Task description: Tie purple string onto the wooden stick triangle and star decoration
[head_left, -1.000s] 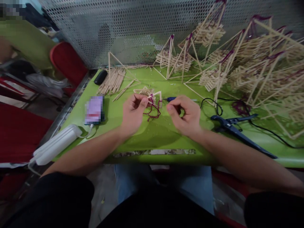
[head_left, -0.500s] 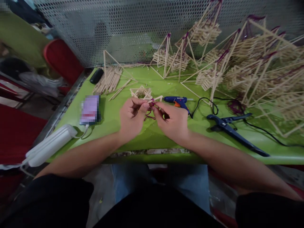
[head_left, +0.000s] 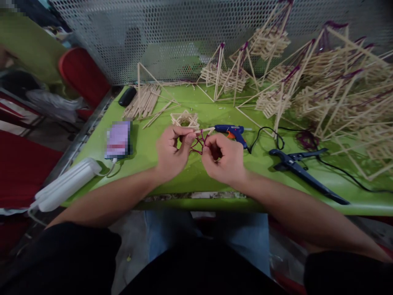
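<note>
A short wooden-stick piece (head_left: 208,130) is held above the green table (head_left: 172,196), near its middle, between the two hands. By the left hand (head_left: 175,151), the piece's left end is pinched between thumb and forefinger, with the other fingers curled. By the right hand (head_left: 223,156), a purple cord (head_left: 198,143) looped around the piece is gripped between thumb and fingertip, the remaining fingers being folded in; whether the cord is knotted cannot be told. Loose strands of it are seen hanging between the hands. Just behind the left fingertips, a star-shaped stick frame (head_left: 186,119) is laid on the table. A blue glue gun (head_left: 236,133) with an orange trigger is placed just behind the right hand, its nozzle pointed left and its black cable (head_left: 258,133) led off to the right. Farther right, a dark-handled cutter (head_left: 302,174) is laid open, with a tangle of purple yarn (head_left: 308,140) behind it. The right rear of the table is crowded with stacked-stick hanging ornaments (head_left: 273,102). At the left, a pile of wooden sticks (head_left: 145,102), a black case (head_left: 127,96) and a phone (head_left: 118,139), its screen blurred, are set out.
</note>
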Tool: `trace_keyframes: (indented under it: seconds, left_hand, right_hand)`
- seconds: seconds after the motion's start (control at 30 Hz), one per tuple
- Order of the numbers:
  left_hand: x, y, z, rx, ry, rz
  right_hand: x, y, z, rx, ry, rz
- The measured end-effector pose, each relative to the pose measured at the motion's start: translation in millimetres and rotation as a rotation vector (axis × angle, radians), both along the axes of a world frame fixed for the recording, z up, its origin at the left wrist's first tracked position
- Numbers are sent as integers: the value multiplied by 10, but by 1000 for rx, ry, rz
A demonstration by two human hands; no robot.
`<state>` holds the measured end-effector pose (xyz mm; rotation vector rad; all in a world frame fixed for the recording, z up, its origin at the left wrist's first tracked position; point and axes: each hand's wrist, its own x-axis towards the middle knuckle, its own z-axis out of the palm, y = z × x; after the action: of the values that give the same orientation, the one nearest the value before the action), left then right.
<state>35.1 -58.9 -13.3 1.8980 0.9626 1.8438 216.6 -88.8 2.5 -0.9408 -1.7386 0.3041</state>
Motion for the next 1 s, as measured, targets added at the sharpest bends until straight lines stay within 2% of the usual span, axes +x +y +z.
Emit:
trace_keyframes:
  seconds: [0.13,0.27,0.43,0.67,0.8,1.0]
  left_hand:
    - [-38,52,-42,18,-11,7]
    - [-84,144,-71,47,-15,48]
    - [-104,210,-61,67,-8,81]
    - [-137,204,-65,155,102,111]
    - [-148,225,-35,156,130,149]
    - [-160,262,-22,117,189,114]
  right_hand:
    - [59,-52,14,-26,-3,83]
    - [99,-93,49,33,-30,141]
    - [127,-116,84,79,-47,157]
    - [170,-147,84,126,-52,209]
    - [198,-179,140,196,-40,282]
    - [279,-140,268,279,53,327]
